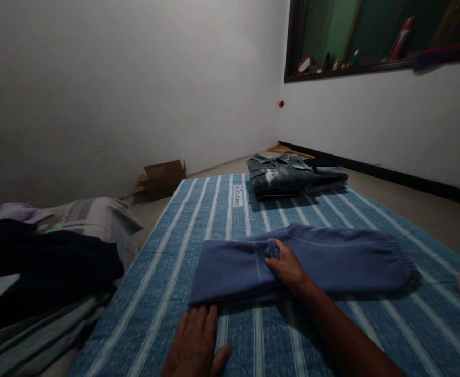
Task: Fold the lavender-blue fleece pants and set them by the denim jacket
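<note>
At the far left a heap of unsorted clothes [45, 262], dark pieces over paler ones, is slumping off the edge of the striped blue bedsheet [198, 209], lying loose as though waiting its turn, and beyond it an open cardboard box [163, 178] is sitting on the floor against the wall. Nearer the middle, the left hand [196, 345] is lying flat with its fingers spread, palm down on the sheet and its fingertips just touching the near edge of the blue sweatpants [304, 259]; it is gripping nothing and appears to be pinning that edge so the fabric is not sliding. The sweatpants are lying crosswise in the centre of the sheet, doubled over on themselves, the ribbed end pointing right. The right hand [287, 267] is resting on top of them near the middle, its fingers curled in and pinching a small bunch of the cloth at the fold, probably to draw the layers even. Farther back, right of the sheet's "With love" label [237, 195], a folded denim jacket [288, 175] is lying squared up, set apart from the work. On the right wall a dark-framed window ledge [356, 65] is holding small bottles.
</note>
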Available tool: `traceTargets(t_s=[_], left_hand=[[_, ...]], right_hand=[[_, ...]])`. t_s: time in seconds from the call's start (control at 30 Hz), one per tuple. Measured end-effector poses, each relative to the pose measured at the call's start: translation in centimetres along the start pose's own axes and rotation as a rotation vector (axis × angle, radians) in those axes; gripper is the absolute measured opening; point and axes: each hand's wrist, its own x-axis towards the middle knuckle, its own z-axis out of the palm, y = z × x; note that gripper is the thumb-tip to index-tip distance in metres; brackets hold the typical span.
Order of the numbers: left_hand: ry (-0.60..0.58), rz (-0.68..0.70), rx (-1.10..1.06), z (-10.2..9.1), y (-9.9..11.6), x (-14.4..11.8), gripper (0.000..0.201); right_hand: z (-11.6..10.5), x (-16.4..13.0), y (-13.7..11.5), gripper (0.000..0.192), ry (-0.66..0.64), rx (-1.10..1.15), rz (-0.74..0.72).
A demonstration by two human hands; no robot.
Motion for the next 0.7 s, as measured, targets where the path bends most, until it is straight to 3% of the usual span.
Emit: traceTargets(t_s=[0.1,0.2,0.33,0.43,0.53,0.6,0.7], left_hand=[[0.045,0.017,-0.071,-1.4,-0.2,-0.1,0.042],[0.161,0.049,-0.18,-4.2,0.5,0.6,0.028],[0.36,0.137,-0.272,-7.0,2.3,4.3,0.031],[0.366,0.192,-0.258,-6.9,3.7,8.5,0.034],[0.218,0.207,-0.208,-5.8,5.2,12.2,0.037],[0.15,0.201,-0.183,-5.2,6.0,13.6,0.04],[0.193,0.198,-0.167,-4.6,6.7,14.1,0.041]], right_hand=[[0.0,0.2,0.3,0.045,0.045,-0.026,0.013],[0.0,0.4,0.6,0.053,0.088,-0.058,0.028],[0.0,0.4,0.8,0.064,0.135,-0.123,0.036],[0.0,0.2,0.8,0.068,0.156,-0.189,0.026],[-0.1,0.0,0.5,0.068,0.17,-0.261,0.001],[-0.3,-0.1,0.2,0.067,0.175,-0.302,-0.014],[-0.6,-0.4,-0.2,0.066,0.182,-0.332,-0.031]])
